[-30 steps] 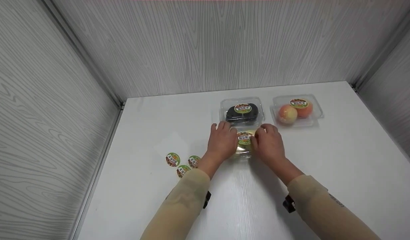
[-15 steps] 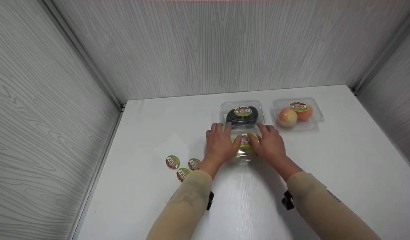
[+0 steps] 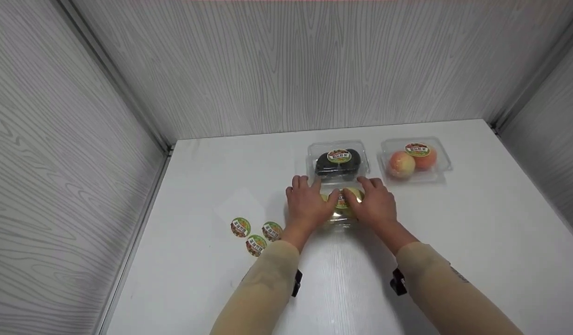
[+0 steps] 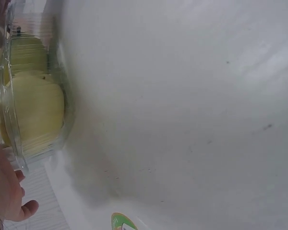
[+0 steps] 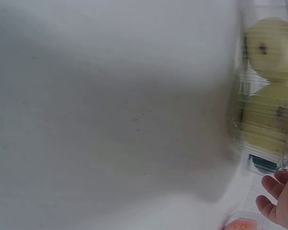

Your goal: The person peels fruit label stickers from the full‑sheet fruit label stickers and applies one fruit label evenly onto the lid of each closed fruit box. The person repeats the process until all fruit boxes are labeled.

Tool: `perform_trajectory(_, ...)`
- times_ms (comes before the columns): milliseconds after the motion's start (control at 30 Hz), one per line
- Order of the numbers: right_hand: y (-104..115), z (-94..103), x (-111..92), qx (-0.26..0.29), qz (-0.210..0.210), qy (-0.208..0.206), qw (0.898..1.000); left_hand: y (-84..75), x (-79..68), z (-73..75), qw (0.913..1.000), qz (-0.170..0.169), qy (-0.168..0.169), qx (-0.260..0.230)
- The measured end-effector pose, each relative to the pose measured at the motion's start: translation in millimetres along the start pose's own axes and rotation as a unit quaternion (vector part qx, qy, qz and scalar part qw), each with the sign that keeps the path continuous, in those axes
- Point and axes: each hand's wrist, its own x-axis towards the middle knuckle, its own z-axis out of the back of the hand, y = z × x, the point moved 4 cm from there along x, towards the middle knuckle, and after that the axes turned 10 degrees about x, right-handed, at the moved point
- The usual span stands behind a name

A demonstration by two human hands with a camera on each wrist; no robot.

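A clear plastic clamshell box (image 3: 344, 223) holding yellow-green fruit (image 5: 269, 117) sits on the table before me. On its lid is a round fruit-print sticker (image 3: 341, 200), partly covered by my thumbs. My left hand (image 3: 307, 204) lies over the box's left side, thumb pressing the sticker's left part and fingers stretched forward. Mirroring it on the right, my right hand (image 3: 377, 203) presses with its thumb while the other fingers extend past the box's far edge. In the left wrist view, pale round fruit (image 4: 36, 108) shows through the ribbed side wall.
Directly behind stands a clear box of dark fruit (image 3: 338, 165) bearing the same sticker. Back right is another stickered box, with peaches (image 3: 401, 165). Several loose round stickers (image 3: 240, 227) lie left on a pale backing sheet (image 3: 239, 204). Grey wood-grain panels (image 3: 267, 70) enclose the table.
Both hands have gone from curled fingers at the sticker's edges to fingers stretched forward with thumbs pressing on it. The box stays in place; the head view has tilted slightly.
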Motion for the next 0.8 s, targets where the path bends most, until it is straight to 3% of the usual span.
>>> perform_trajectory(567,-1.0,-2.3,-3.9,0.007,0.013,-0.036,0.999,-0.3,-1.0,-4.4,0.9994,0.015,-0.03,0.005)
perform_trajectory(800,0.6,-2.0,-4.2,0.01,0.022,-0.041,0.999,1.0,-1.0,-5.2,0.9996,0.019,-0.02,0.005)
